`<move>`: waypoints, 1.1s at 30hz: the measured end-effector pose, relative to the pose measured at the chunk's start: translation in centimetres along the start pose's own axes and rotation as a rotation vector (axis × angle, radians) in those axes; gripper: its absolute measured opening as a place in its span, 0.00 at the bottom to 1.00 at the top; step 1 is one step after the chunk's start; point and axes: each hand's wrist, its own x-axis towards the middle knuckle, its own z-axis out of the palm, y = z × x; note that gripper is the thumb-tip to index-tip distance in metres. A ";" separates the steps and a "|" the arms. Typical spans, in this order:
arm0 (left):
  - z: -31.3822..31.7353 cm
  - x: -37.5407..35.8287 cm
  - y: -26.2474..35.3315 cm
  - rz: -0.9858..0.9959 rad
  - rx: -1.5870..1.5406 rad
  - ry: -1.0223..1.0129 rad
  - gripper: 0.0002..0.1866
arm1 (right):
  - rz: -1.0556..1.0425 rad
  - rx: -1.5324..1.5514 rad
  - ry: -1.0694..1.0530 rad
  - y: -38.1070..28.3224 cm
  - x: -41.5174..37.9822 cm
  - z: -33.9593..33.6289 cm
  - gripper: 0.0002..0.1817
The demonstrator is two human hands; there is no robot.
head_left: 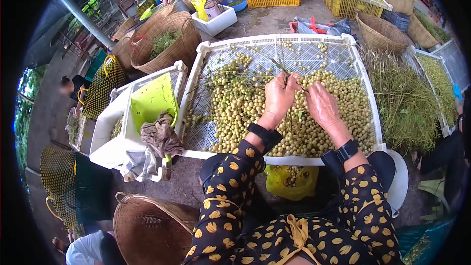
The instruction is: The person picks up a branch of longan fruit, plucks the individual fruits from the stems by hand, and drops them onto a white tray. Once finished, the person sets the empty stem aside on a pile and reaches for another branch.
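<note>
Both of my hands are raised over a white mesh tray (274,39) spread with small, round, pale yellow-green fruits (240,113). My left hand (279,97) is closed around a thin twig (280,65), whose upper end sticks out past the fingers. Close beside it, my right hand (321,104) has its fingers pinched together at the lower stems; what lies between those fingertips is partly hidden. Thin stems with a few leaves hang between the two hands. More stems lie among the fruits on the tray's left side.
A heap of stripped stalks (400,100) lies against the tray's right side. On the left are a lime-green scoop (154,99) and a brown cloth (161,135). Below stand a yellow bag (290,184) and a wicker basket (152,225). Other people sit nearby.
</note>
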 end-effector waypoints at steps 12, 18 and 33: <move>-0.4 0.5 -0.4 -0.111 -0.126 0.019 0.16 | 0.143 0.413 -0.150 2.1 -0.6 0.9 0.09; -0.5 0.6 -0.5 -0.044 -0.077 0.028 0.15 | 0.255 0.553 -0.232 2.6 -0.4 -0.3 0.08; -2.1 1.2 -0.2 -0.180 -0.294 0.051 0.14 | 0.685 1.180 -0.571 1.5 -0.5 -1.9 0.15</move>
